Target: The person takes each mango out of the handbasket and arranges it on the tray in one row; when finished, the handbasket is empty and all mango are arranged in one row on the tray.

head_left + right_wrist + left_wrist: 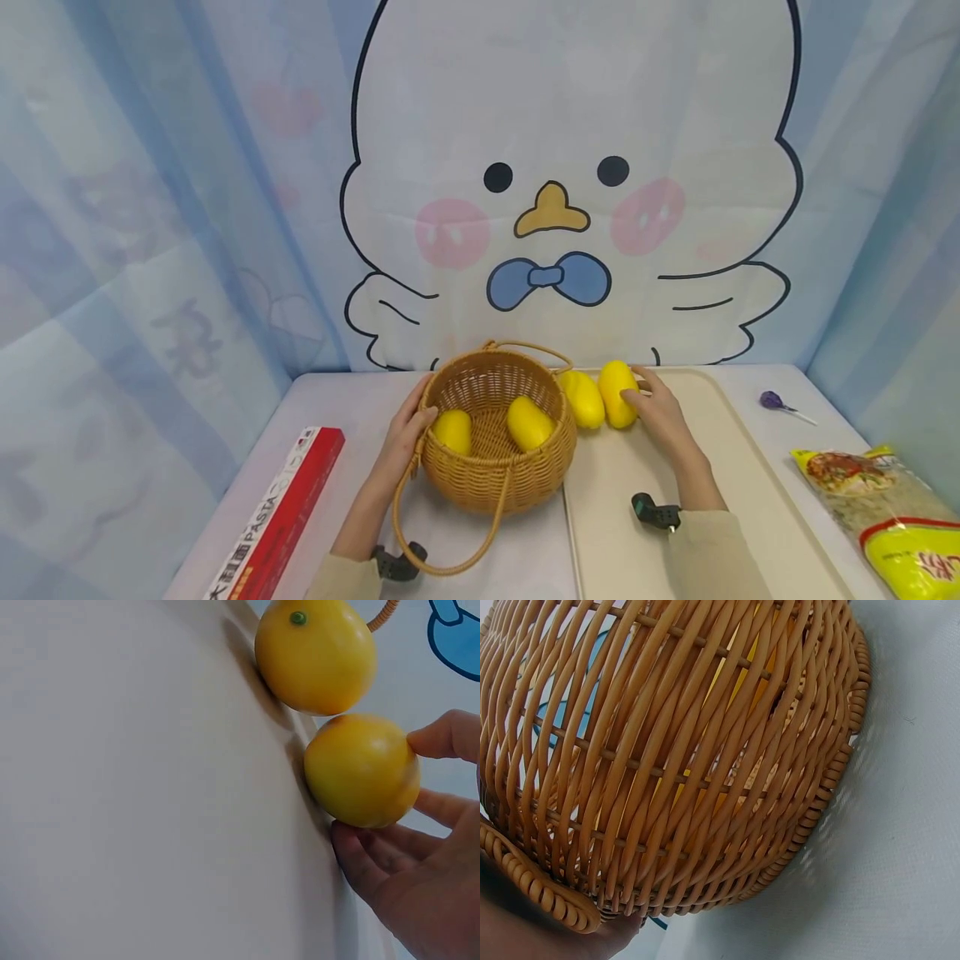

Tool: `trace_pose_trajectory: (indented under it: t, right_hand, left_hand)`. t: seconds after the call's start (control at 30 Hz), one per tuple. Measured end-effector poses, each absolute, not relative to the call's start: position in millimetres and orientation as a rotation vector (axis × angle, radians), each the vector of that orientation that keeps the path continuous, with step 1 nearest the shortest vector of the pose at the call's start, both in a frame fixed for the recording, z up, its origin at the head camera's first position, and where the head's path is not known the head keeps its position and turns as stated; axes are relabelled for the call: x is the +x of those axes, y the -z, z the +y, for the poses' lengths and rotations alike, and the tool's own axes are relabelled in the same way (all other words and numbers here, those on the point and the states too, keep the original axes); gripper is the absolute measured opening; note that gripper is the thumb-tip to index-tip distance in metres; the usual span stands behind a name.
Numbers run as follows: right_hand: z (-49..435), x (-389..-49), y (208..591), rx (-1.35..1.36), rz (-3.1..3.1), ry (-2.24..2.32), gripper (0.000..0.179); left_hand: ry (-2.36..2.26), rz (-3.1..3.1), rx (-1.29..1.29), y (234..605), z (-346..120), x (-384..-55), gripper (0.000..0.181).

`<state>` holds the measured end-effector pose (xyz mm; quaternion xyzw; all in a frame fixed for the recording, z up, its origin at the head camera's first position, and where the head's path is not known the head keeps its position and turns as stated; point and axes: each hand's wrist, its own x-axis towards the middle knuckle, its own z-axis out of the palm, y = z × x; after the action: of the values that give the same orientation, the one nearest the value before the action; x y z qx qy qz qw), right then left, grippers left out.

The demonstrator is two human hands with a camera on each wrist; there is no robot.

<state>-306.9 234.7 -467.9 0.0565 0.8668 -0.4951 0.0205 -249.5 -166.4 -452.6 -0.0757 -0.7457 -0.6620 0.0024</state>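
A round wicker basket (498, 487) with two looped handles stands left of the tray. My left hand (401, 437) holds its left rim, the thumb over the edge; in the left wrist view the woven wall (675, 750) hides most of that hand. Inside the basket lie two yellow mangoes, one at the left (453, 432) and another at the right (529, 423). My right hand (663, 412) grips a third mango (618, 394) at the tray's far end, thumb and fingers around it in the right wrist view (361, 771). Beside it, between basket and hand, lies another mango (582, 399).
The beige tray (622, 533) covers the table's right part. A red and white pasta box (281, 508) lies at the left. Beyond the tray's right edge are a purple lollipop (772, 401) and a yellow food bag (888, 508). A curtain (712, 208) closes off the back.
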Motion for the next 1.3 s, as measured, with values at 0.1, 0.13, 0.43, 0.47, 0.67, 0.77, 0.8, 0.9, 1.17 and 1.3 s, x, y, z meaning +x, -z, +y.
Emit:
trace_pose_trajectory:
  t: [0.1, 0.13, 0.43, 0.47, 0.67, 0.77, 0.8, 0.9, 1.17, 1.3]
  right_hand:
    - [235.1, -306.3, 468.5, 0.186, 2.681, 1.553, 0.069]
    - [235.4, -306.3, 468.7, 0.190, 2.678, 1.559, 0.069]
    - [239.5, -308.3, 471.4, 0.248, 2.720, 1.534, 0.070]
    - [239.8, -308.1, 471.1, 0.248, 2.727, 1.536, 0.070]
    - [240.5, -307.0, 468.9, 0.257, 2.792, 1.579, 0.066]
    - [241.2, -306.5, 467.3, 0.257, 2.824, 1.615, 0.064]
    - [241.4, -306.2, 466.5, 0.257, 2.832, 1.630, 0.064]
    - [241.4, -304.4, 462.7, 0.241, 2.855, 1.656, 0.062]
    - [238.9, -299.7, 451.1, 0.196, 2.951, 1.734, 0.057]
    - [232.4, -294.8, 441.1, 0.120, 2.936, 1.826, 0.055]
  left_hand:
    - [2.087, -2.335, -0.241, 452.3, -166.3, -249.7, 0.056]
    - [2.091, -2.334, -0.242, 452.1, -166.3, -249.7, 0.057]
    - [2.094, -2.344, -0.230, 451.6, -166.0, -249.6, 0.056]
    - [2.094, -2.344, -0.229, 451.7, -165.9, -249.7, 0.056]
    - [2.091, -2.341, -0.221, 451.9, -165.7, -249.9, 0.054]
    - [2.087, -2.339, -0.225, 452.1, -165.6, -250.1, 0.055]
    - [2.085, -2.339, -0.227, 452.2, -165.7, -250.1, 0.055]
    - [2.081, -2.337, -0.235, 452.4, -165.5, -250.5, 0.053]
    - [2.082, -2.332, -0.255, 452.8, -165.6, -250.4, 0.053]
    - [2.084, -2.335, -0.248, 452.6, -166.1, -249.4, 0.056]
